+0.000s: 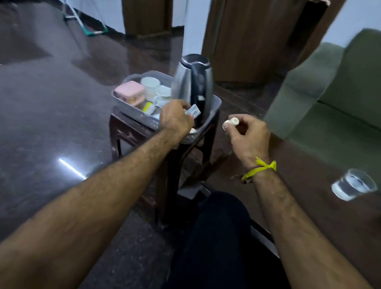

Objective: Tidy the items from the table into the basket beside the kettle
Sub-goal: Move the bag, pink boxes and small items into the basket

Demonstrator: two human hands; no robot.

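Observation:
A grey plastic basket [128, 107] sits on a small dark wooden stool [126, 130], with a steel kettle [193, 80] standing in its right half. Inside lie a pink box [130, 91], two white cups [150, 84] and small packets. My left hand [175, 118] hovers over the basket's near edge, shut on a small silvery sachet [193, 111]. My right hand [247, 135] is to the right of the basket, apart from it, pinching a small white round creamer cup [232, 122] between the fingers.
A glass of water [352, 184] stands on the dark table at the right. A green sofa [360, 93] fills the right side. The dark polished floor spreads left. My dark-trousered knee [218, 237] is below the stool.

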